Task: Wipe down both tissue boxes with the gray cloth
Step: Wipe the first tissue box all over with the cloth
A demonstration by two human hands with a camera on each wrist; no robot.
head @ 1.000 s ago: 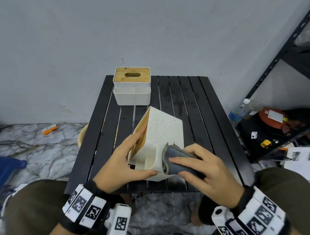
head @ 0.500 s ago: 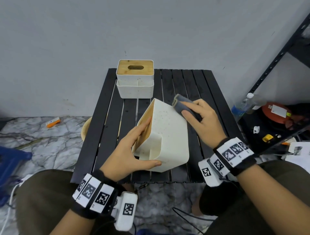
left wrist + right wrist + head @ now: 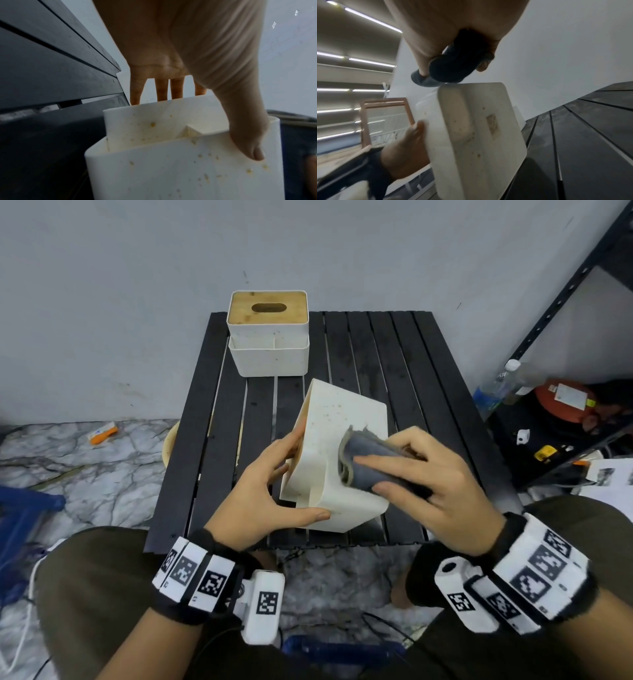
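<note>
White tissue box (image 3: 346, 440) tilted, base facing up.

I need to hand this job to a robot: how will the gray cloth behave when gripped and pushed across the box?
Probably floppy: the gray cloth bunches in folds under the right hand. Likely light, since fingers alone hold it. It may drag rather than slide on the speckled tissue box.

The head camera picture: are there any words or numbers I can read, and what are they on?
No words or numbers can be read.
Red container's label: too blurred.
Bottle label: too blurred.
Wristband squares: black-and-white patterns, not words.
Tissue boxes: no print visible.
</note>
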